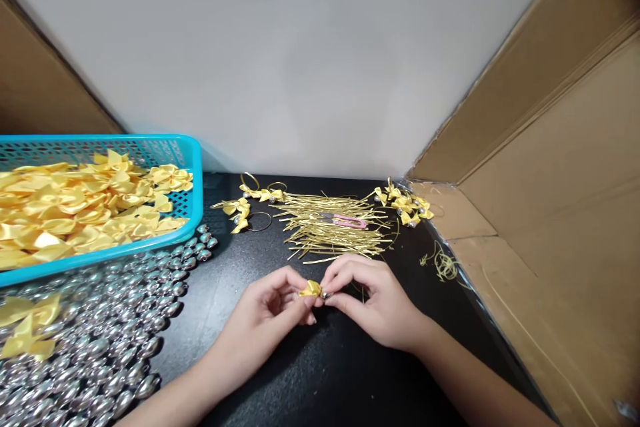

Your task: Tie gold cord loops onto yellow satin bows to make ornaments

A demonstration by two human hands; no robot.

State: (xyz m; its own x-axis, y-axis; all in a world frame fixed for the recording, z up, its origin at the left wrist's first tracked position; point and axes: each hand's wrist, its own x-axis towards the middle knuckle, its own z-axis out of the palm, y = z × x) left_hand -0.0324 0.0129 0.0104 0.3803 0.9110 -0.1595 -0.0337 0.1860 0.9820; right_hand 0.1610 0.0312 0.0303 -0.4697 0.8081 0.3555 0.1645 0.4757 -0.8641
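My left hand (273, 310) and my right hand (373, 297) meet over the black table (320, 373), fingers pinched together. Between them sits a small yellow satin bow (311, 289); the left fingertips pinch the bow. The right fingertips pinch a tiny silver bead (325, 295) at the bow's right side. A heap of gold twist wires (330, 227) lies just beyond my hands, with a pink clip (350, 221) on it.
A turquoise basket (193, 167) of yellow bows stands at the left. Silver beads (105, 340) spread below it, with a loose bow (30, 333) on them. Finished bows lie at the back (240, 207) and right (407, 203). A cardboard box (550, 213) walls the right side.
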